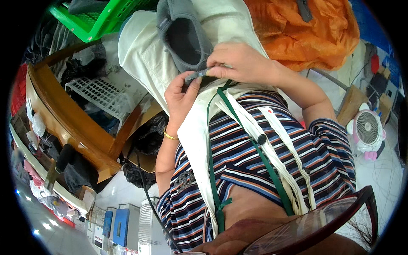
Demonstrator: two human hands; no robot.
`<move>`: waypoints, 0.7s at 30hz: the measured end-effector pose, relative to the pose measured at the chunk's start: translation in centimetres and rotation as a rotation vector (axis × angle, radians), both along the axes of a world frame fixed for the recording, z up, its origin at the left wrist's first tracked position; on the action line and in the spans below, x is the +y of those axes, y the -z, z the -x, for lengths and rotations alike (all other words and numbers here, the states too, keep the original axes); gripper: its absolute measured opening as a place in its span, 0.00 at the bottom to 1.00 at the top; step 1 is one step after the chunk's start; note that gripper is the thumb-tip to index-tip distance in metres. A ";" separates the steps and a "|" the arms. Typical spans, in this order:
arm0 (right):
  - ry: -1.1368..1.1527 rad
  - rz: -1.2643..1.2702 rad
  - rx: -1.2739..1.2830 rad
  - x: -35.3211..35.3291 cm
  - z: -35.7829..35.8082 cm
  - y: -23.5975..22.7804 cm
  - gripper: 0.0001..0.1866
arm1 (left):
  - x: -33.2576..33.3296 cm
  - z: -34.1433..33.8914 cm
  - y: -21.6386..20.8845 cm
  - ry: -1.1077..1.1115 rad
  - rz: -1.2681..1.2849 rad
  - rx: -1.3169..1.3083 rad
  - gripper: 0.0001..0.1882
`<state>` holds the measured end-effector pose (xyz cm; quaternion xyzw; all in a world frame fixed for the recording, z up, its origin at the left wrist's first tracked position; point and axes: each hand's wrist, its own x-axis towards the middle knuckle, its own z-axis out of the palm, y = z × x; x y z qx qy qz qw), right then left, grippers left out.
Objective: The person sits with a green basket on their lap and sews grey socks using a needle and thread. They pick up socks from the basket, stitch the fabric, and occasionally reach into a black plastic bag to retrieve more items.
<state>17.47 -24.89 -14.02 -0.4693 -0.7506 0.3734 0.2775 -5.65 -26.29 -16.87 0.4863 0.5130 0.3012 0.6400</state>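
Left hand: your left hand [180, 93] is narrowed to a pinch, thumb and forefinger on a small gray fabric piece [194, 77].
Right hand: your right hand [238, 61] is closed too, its fingertips pinching that piece's right end, almost meeting your left thumb.
Gray piece: it sits at the near end of the shoe; you cannot tell whether it is joined on. It looks light, soft and easy to crumple, so take it by the two ends.
Gray shoe: the gray shoe [185, 38] lies just beyond your hands, opening upward. It should be light, with yielding fabric walls; its rim offers the best hold.
Cream apron: the cream apron [144, 59] spreads under the shoe, and its loose folds could catch your fingers.
Green ties: the green ribbon [214, 170] hangs close below your hands, liable to tangle.
Farther out: green basket [91, 25] far left, white rack [100, 95] left, orange sack [306, 34] far right, fan [367, 127] right.
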 end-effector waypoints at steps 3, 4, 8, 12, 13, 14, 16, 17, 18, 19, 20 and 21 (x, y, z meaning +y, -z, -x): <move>0.022 -0.241 -0.159 1.3 -1.2 -2.3 0.10 | 0.1 0.1 0.5 0.002 -0.011 0.006 0.09; 0.021 -0.374 -0.259 1.8 -1.6 -2.7 0.10 | 0.1 0.1 0.8 -0.001 -0.018 0.007 0.09; -0.124 -0.611 -0.717 3.6 -3.9 -1.9 0.11 | 0.1 0.3 1.1 -0.001 -0.014 -0.007 0.09; -0.034 -0.560 -0.638 4.9 -2.4 -2.6 0.10 | -0.1 -0.1 0.9 -0.019 -0.007 -0.009 0.09; 0.006 -0.454 -0.453 5.2 -1.3 -2.5 0.09 | 0.0 -0.1 0.9 -0.030 -0.007 -0.003 0.09; 0.047 -0.342 -0.273 5.3 0.1 -2.3 0.09 | 0.0 0.0 1.0 -0.032 0.007 -0.006 0.08; 0.079 -0.053 0.081 4.1 2.8 -1.6 0.09 | -0.8 0.2 1.0 -0.039 0.038 -0.006 0.07; 0.071 0.118 0.252 3.3 4.0 -1.4 0.10 | -1.0 0.3 1.5 -0.037 0.012 -0.017 0.07; 0.058 0.324 0.419 2.7 4.9 -1.7 0.11 | -1.3 0.6 2.1 -0.036 -0.012 -0.027 0.06; 0.047 0.342 0.461 2.4 5.3 -1.5 0.11 | -1.5 0.7 2.4 -0.035 -0.036 -0.037 0.06; 0.037 0.360 0.500 2.2 5.7 -1.1 0.11 | -1.6 0.5 2.3 -0.058 -0.026 -0.065 0.05; 0.027 0.379 0.540 2.2 6.1 -1.0 0.11 | -1.7 0.1 1.9 -0.081 -0.016 -0.092 0.05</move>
